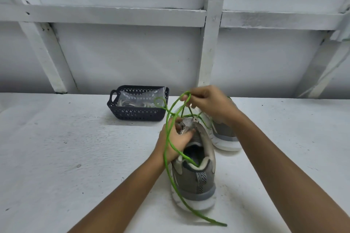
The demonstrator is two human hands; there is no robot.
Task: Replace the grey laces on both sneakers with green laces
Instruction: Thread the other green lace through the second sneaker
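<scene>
Nearest the lens, loose tail of green lace (217,222) lying on the counter (56,157), just off the heel of the near sneaker (197,181). Runs up over the left wrist, with another strand dipping into the collar. Gripping that sneaker at the tongue with the left hand (174,143), fingers curled by the top eyelets. Pinching a loop of lace up high with the right hand (210,104), above the toe end. Far sneaker (225,138) just beyond, partly hidden. Dark basket (136,113) further back, clear bag inside.

Looks midway through lacing this shoe. Risk now: tugging too hard and dragging an end clean out of its eyelet, or snagging that collar strand. Could also finish uneven, given so much slack trailing.
</scene>
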